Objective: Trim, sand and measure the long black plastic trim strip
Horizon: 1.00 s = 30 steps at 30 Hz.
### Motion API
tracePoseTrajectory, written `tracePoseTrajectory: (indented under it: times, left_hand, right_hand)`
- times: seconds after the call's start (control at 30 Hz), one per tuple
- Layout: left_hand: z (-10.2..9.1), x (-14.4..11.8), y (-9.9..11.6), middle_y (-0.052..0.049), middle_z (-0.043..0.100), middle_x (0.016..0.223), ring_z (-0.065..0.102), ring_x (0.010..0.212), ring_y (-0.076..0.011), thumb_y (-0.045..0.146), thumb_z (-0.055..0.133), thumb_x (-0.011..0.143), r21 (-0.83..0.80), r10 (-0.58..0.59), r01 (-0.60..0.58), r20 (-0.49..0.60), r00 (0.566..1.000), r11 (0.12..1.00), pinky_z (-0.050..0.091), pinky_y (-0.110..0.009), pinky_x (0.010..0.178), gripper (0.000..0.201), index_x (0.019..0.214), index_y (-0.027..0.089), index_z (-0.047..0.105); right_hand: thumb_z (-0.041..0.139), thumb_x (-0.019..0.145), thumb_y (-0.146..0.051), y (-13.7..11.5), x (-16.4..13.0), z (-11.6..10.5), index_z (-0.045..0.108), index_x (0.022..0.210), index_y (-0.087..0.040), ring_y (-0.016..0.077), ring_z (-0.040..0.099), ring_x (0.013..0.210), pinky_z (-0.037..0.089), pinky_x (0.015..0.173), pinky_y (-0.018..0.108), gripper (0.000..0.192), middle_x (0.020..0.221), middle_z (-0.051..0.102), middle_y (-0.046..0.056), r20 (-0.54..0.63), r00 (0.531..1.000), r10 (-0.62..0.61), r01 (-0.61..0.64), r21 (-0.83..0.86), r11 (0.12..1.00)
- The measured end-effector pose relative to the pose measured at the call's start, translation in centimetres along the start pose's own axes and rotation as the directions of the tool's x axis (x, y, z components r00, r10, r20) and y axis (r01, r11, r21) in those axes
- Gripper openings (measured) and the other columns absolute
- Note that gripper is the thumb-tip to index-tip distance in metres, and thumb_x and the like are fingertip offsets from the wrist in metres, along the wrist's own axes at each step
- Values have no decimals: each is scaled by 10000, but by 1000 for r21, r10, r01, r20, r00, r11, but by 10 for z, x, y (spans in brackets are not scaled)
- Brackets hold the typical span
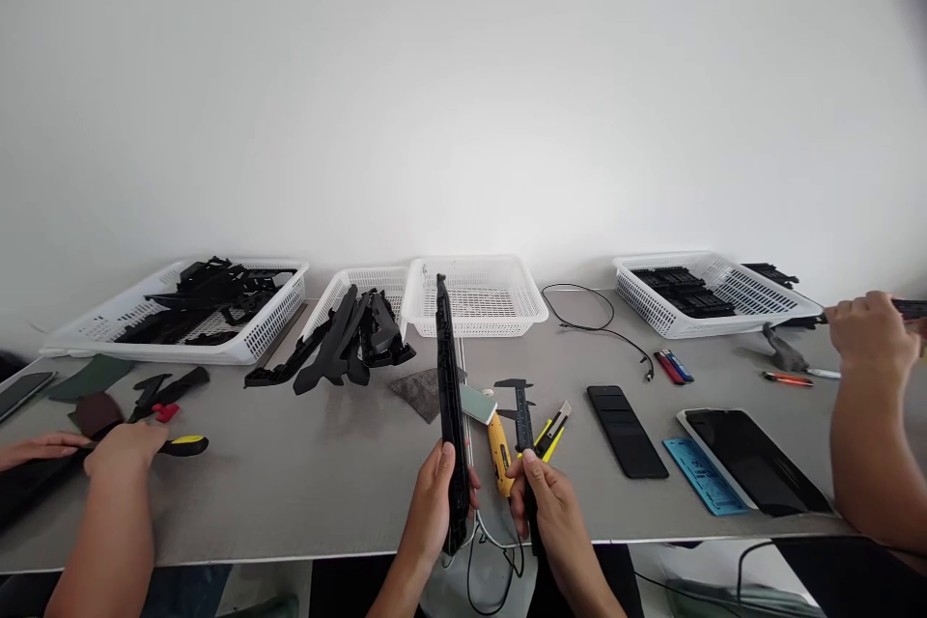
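Note:
My left hand (433, 494) grips the near end of a long black plastic strip (449, 386). The strip stands on edge and points away from me toward the white baskets. My right hand (545, 499) holds a black vernier caliper (522, 415) by its lower end, with the jaws lying on the table near a green block (478, 401). A yellow utility knife (499, 451) lies between my two hands. A second yellow and black knife (554, 428) sits just right of the caliper.
White baskets (246, 343) (518, 317) (760, 309) line the back of the grey table (325, 483), some holding black parts. A phone (627, 430), a tablet (753, 459), a blue ruler (704, 475) and pens lie at right. Other people's hands (123, 449) (865, 333) work at both sides.

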<state>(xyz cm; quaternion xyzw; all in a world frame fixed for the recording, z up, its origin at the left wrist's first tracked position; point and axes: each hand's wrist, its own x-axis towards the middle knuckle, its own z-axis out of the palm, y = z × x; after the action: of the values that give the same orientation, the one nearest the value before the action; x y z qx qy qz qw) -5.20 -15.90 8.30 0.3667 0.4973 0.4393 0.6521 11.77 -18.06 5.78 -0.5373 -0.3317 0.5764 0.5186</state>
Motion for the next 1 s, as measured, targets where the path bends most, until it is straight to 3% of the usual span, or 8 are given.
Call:
tracePoseTrajectory:
  times: [0.13,0.33,0.43,0.6,0.7,0.83,1.0]
  left_hand:
    - [-15,-1,-17,-5,707,761,658,581,-161,877,738,792,53,-49,49,-2,999,997,493,-282,551,788,1155,181,664]
    - [-24,-3,-29,6,692,751,678,601,-179,853,759,785,98,-56,57,-12,998,994,532,-315,592,755,1124,183,678]
    - [-25,-1,-30,3,701,745,689,601,-188,836,766,784,99,-62,63,-9,998,993,524,-311,578,762,1160,179,680]
    - [-26,2,-35,-4,717,749,692,596,-189,817,761,792,98,-56,57,-9,998,994,524,-309,575,750,1165,173,673]
    - [-27,2,-37,-17,733,775,710,614,-200,811,755,803,99,-53,54,-10,999,994,532,-316,585,731,1155,175,677]
    - [-28,3,-41,-23,735,793,727,651,-215,807,758,814,96,-34,35,-11,999,995,546,-323,597,735,1185,177,683]
    - [-29,2,-49,-34,739,804,719,658,-215,835,726,844,110,36,-34,-8,999,993,550,-326,622,750,1196,173,697]
  right_hand:
    - [487,846,-993,2,30,-21,666,859,-196,161,520,447,396,460,286,816,563,593,-16,39,999,2,8,-247,969]
    - [631,873,-774,1,70,-36,589,760,-237,143,448,394,357,439,290,550,555,644,-15,51,999,9,12,-397,918]
    - [603,889,-721,2,79,-38,620,760,-232,179,527,452,387,500,301,506,508,612,-20,49,999,-16,37,-471,881]
    - [541,929,-643,9,77,-46,780,1171,-132,262,681,624,459,662,348,614,528,657,-8,4,997,-80,67,-579,812]
    - [530,944,-596,10,67,-50,795,1211,-119,269,679,627,448,676,359,607,558,670,0,-14,992,-127,90,-631,771]
    - [540,980,-534,2,56,-43,812,1146,-161,265,664,655,414,661,354,491,658,698,26,-6,975,-220,156,-684,712]
    - [562,1046,-423,-14,68,-11,793,1148,-211,268,692,823,471,768,360,329,891,765,69,118,928,-354,327,-713,621]
